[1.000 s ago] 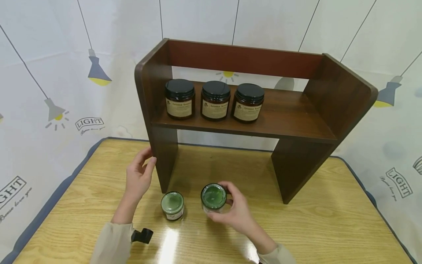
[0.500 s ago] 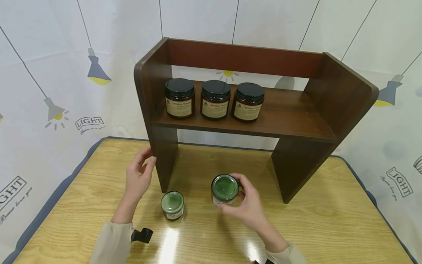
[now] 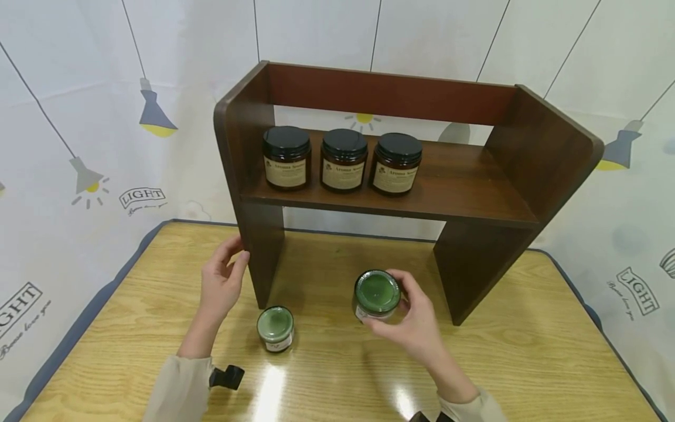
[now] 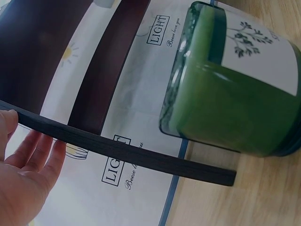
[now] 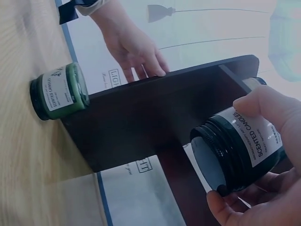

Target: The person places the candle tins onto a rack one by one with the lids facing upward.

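Note:
My right hand (image 3: 419, 328) grips a green glass scented candle (image 3: 377, 292) above the table, in front of the shelf's lower opening. The candle is upside down: its black lid (image 5: 207, 162) faces the table and the glass base faces up. With thumb and fingers, my left hand (image 3: 224, 282) holds the front edge of the small dark wooden shelf's left side panel (image 3: 259, 258). A second green candle (image 3: 276, 326), also inverted on its lid, stands on the table near that panel's foot. It looms large in the left wrist view.
Three brown jars with black lids, the left jar (image 3: 287, 158), middle jar (image 3: 344, 161) and right jar (image 3: 396, 164), stand on the upper board (image 3: 464, 184). The shelf's right side panel (image 3: 464, 275) rises to the right. Printed cloth (image 3: 174, 176) surrounds the wooden table (image 3: 527, 351).
My right hand has carried the green candle to the right and upward, away from the other candle. My left hand has stayed on the side panel.

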A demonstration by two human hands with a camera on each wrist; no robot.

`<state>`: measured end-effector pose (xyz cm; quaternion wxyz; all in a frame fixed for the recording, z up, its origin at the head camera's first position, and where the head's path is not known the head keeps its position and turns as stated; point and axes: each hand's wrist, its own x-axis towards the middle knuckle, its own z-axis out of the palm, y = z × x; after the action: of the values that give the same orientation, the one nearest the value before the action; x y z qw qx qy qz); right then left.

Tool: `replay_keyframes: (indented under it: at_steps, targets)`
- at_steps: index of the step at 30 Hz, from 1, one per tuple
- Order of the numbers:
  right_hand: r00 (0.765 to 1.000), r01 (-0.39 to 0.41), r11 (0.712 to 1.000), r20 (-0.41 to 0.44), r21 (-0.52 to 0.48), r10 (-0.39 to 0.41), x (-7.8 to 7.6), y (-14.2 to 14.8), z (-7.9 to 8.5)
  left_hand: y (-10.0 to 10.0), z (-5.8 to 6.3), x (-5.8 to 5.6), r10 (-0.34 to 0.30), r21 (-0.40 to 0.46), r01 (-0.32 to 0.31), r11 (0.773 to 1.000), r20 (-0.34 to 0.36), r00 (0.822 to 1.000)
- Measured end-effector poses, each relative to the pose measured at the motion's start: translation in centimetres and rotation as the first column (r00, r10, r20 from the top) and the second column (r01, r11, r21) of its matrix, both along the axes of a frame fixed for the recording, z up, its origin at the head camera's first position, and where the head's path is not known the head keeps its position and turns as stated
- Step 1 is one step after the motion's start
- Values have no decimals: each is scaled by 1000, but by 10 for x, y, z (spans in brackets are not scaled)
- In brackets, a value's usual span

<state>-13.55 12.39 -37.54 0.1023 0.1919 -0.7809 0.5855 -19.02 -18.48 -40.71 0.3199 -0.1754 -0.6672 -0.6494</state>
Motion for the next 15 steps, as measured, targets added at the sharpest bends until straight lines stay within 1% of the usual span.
replay_keyframes:
  at_steps: [15]
  targets:
    - [994,43,999,-99,-23,-45,4,16,16,0,0,0,3,-2,-3,1000,-4,1000]
